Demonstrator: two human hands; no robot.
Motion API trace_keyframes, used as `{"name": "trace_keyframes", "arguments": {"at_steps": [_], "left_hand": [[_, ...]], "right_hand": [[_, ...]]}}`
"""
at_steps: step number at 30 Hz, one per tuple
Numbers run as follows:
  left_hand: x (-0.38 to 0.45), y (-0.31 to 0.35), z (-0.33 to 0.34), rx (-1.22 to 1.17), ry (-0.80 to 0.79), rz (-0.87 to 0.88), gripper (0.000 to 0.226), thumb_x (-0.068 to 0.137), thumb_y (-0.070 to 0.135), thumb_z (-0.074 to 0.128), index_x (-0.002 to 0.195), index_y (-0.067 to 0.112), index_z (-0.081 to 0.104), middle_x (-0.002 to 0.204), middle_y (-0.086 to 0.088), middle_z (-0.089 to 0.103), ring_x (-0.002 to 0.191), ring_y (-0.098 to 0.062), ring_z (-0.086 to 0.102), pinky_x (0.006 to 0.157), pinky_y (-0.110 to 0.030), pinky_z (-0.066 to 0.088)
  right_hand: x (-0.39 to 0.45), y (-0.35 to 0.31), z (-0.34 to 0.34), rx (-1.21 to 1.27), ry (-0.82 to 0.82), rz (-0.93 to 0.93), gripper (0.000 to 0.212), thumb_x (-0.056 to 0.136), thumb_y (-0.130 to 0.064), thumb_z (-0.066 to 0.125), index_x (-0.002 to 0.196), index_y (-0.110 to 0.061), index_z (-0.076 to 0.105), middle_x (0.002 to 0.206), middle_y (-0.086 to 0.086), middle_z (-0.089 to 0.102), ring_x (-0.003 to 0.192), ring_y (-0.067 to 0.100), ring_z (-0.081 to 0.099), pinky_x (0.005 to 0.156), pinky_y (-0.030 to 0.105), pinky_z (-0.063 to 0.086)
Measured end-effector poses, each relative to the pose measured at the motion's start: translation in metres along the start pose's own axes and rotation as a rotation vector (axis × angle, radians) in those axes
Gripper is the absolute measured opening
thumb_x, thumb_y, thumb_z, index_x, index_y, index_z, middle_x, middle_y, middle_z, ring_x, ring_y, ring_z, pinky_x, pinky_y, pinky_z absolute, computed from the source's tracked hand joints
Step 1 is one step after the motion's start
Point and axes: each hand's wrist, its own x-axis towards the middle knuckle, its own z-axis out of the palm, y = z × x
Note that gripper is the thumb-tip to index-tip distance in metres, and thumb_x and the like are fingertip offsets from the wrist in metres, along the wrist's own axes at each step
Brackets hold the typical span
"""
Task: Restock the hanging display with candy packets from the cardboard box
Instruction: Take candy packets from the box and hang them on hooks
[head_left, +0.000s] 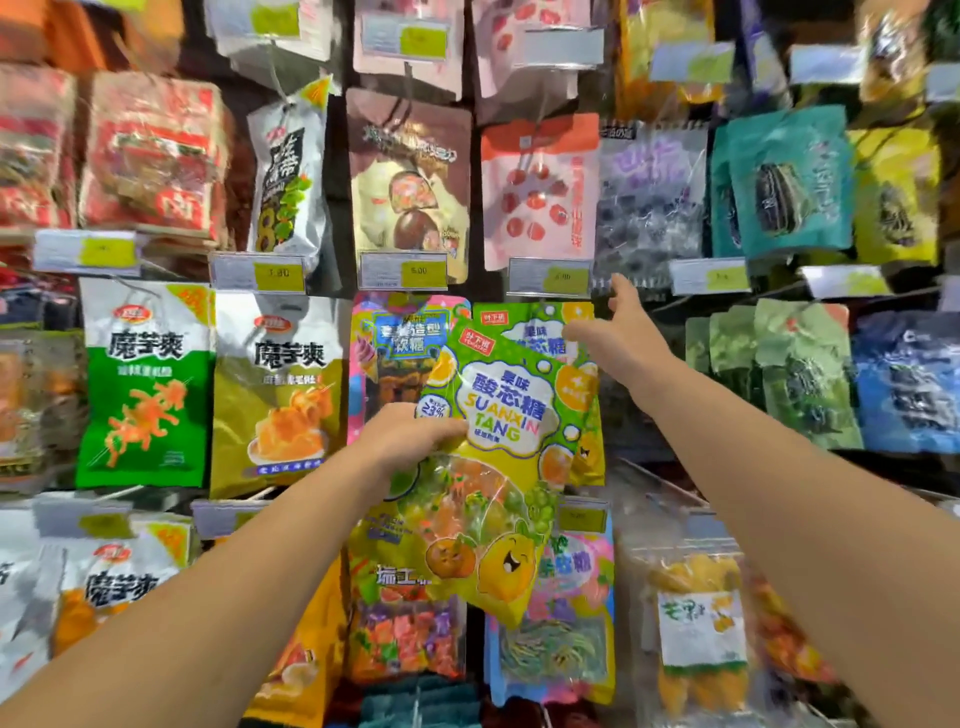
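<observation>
- Candy packet (501, 410), green and yellow with fruit pictures, is tilted in front of the hanging display (405, 270), overlapping a matching packet (540, 325) already on its hook.
- Left hand (410, 436) pinches the packet's left edge, fingers curled round it.
- Right hand (615, 332) reaches up with fingers spread, near the price tag (549, 276) at the hook's end; it holds nothing.
- To do this well: steady the hook, straighten the packet, and thread its top hole on squarely behind the tag.
- Cardboard box is out of view.
</observation>
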Motion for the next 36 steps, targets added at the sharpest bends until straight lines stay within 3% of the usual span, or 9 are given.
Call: {"name": "trace_keyframes", "arguments": {"at_steps": [5, 9, 11, 13, 16, 22, 29, 32, 36], "left_hand": [[0.006, 0.011, 0.019, -0.032, 0.054, -0.022, 0.018, 0.082, 0.023, 0.074, 0.093, 0.010, 0.077, 0.085, 0.001, 0.073, 0.076, -0.015, 0.061, 0.067, -0.027, 0.043], [0.013, 0.019, 0.037, -0.046, 0.065, 0.010, 0.034, 0.067, 0.034, 0.080, 0.092, 0.011, 0.077, 0.094, -0.001, 0.077, 0.082, -0.017, 0.066, 0.076, -0.030, 0.050], [0.018, 0.025, 0.042, -0.053, 0.081, 0.030, 0.023, 0.070, 0.035, 0.080, 0.086, 0.018, 0.078, 0.089, 0.006, 0.077, 0.081, -0.015, 0.066, 0.074, -0.028, 0.050], [0.024, 0.030, 0.049, -0.084, 0.114, 0.034, 0.013, 0.079, 0.032, 0.077, 0.085, 0.020, 0.077, 0.091, 0.008, 0.076, 0.083, -0.014, 0.064, 0.072, -0.028, 0.047], [0.028, 0.037, 0.061, -0.172, 0.155, 0.032, 0.016, 0.081, 0.030, 0.075, 0.090, 0.017, 0.074, 0.100, 0.001, 0.075, 0.087, -0.018, 0.064, 0.079, -0.032, 0.047], [0.035, 0.051, 0.071, -0.298, 0.220, 0.036, 0.018, 0.085, 0.026, 0.074, 0.092, 0.012, 0.067, 0.083, 0.002, 0.067, 0.072, -0.011, 0.060, 0.059, -0.025, 0.044], [0.047, 0.055, 0.074, -0.194, 0.220, -0.055, 0.080, 0.083, 0.040, 0.074, 0.145, 0.006, 0.035, 0.143, -0.009, 0.047, 0.125, -0.029, 0.048, 0.097, -0.038, 0.041], [0.050, 0.060, 0.079, -0.182, 0.212, -0.073, 0.074, 0.084, 0.040, 0.073, 0.141, 0.006, 0.041, 0.138, -0.009, 0.050, 0.124, -0.030, 0.049, 0.096, -0.038, 0.041], [0.066, 0.052, 0.084, -0.200, 0.166, -0.108, 0.082, 0.055, 0.054, 0.080, 0.122, 0.010, 0.061, 0.124, -0.009, 0.064, 0.114, -0.031, 0.060, 0.100, -0.050, 0.047]], "right_hand": [[0.028, -0.002, -0.002, 0.049, -0.017, -0.089, 0.071, 0.082, -0.015, 0.068, 0.144, -0.022, 0.033, 0.116, 0.001, 0.054, 0.102, 0.021, 0.056, 0.081, 0.028, 0.043], [0.043, -0.002, -0.001, 0.093, -0.050, -0.080, 0.075, 0.077, -0.019, 0.070, 0.142, -0.019, 0.033, 0.117, 0.003, 0.062, 0.105, 0.023, 0.060, 0.089, 0.034, 0.048], [0.047, -0.006, -0.004, 0.161, 0.004, -0.093, 0.077, 0.070, -0.028, 0.071, 0.139, -0.017, 0.038, 0.118, 0.003, 0.062, 0.109, 0.023, 0.060, 0.097, 0.040, 0.048], [0.053, -0.010, -0.009, 0.313, 0.028, -0.094, 0.075, 0.064, -0.032, 0.068, 0.132, -0.015, 0.043, 0.119, 0.005, 0.063, 0.101, 0.022, 0.064, 0.085, 0.038, 0.054], [0.062, -0.016, -0.016, 0.456, -0.013, -0.097, 0.051, 0.084, -0.020, 0.066, 0.130, -0.014, 0.045, 0.116, 0.007, 0.063, 0.084, 0.021, 0.063, 0.063, 0.028, 0.050], [0.068, -0.021, -0.016, 0.401, -0.062, -0.139, 0.048, 0.088, -0.015, 0.063, 0.133, -0.014, 0.046, 0.106, 0.001, 0.058, 0.071, 0.015, 0.061, 0.068, 0.035, 0.052], [0.071, -0.017, -0.020, 0.387, -0.090, -0.168, 0.050, 0.090, -0.014, 0.061, 0.137, -0.013, 0.044, 0.110, 0.001, 0.056, 0.076, 0.017, 0.062, 0.077, 0.038, 0.055], [0.072, -0.011, -0.022, 0.361, -0.088, -0.196, 0.053, 0.089, -0.013, 0.062, 0.138, -0.012, 0.044, 0.109, -0.001, 0.057, 0.076, 0.017, 0.063, 0.071, 0.034, 0.055], [0.071, -0.004, -0.022, 0.344, -0.086, -0.244, 0.052, 0.086, -0.012, 0.064, 0.134, -0.013, 0.046, 0.115, 0.004, 0.062, 0.073, 0.016, 0.062, 0.064, 0.028, 0.053]]}}
